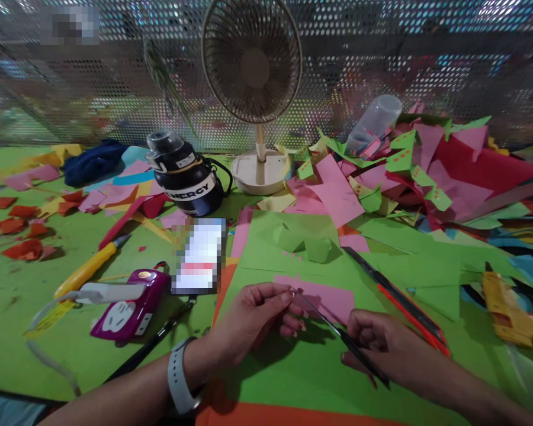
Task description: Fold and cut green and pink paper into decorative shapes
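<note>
Perforated metal screen (115,89) spans the whole back, with a green table (9,307) in front of it. Paper scraps make a loose heap (484,163) at the back right, in pink, green, red and yellow. Left of that heap stands a fan (254,68) on a pale round base. Green sheets (293,378) lie near the table's front, with an orange sheet (302,415) showing from beneath.

Over the sheets are both hands. The left hand (253,316), a pale watch (180,378) on its wrist, has thumb and forefinger together, the other fingers loosely bent; what they pinch is too small to make out. The right hand (375,331) has its fingers clamped on a tool (344,336), slim and dark, slanting so that its tip meets the left fingertips.

A bottle (190,189) stands left of the fan; a cutter (400,303), black and red, lies just beyond the right hand. The phone (199,257) lies left of the sheets, with a purple device (146,296) beside it.

Just behind the hands, a pink strip (326,302) lies on the green sheets, partly under the tool. Small orange scraps (24,248) lie at far left.
</note>
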The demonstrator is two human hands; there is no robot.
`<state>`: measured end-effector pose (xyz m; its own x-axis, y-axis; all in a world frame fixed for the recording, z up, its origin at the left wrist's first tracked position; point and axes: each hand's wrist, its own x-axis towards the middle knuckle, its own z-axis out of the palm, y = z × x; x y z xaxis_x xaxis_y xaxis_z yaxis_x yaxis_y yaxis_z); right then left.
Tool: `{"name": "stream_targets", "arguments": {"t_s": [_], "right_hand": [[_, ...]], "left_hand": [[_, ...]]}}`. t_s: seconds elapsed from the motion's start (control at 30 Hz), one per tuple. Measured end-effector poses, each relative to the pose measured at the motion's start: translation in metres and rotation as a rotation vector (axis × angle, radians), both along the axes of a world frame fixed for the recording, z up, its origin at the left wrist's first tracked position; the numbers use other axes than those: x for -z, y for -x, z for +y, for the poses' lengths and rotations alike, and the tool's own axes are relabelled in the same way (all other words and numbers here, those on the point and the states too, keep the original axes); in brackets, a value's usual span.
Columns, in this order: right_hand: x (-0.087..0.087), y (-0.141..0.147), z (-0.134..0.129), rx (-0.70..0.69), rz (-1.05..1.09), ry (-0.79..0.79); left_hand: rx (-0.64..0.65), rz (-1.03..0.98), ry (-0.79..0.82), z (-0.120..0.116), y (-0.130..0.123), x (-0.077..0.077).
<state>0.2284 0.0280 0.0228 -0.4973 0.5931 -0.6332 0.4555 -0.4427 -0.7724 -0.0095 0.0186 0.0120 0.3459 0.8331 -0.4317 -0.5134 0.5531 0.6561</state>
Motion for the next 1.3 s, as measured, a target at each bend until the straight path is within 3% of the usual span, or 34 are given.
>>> {"name": "stream_targets", "arguments": {"t_s": [1.3], "right_hand": [[0.0094,-0.0031,0.0004,0.086,0.072,0.020]], "left_hand": [[0.038,0.095,0.008,0.0011,0.0009,-0.0016]]}}
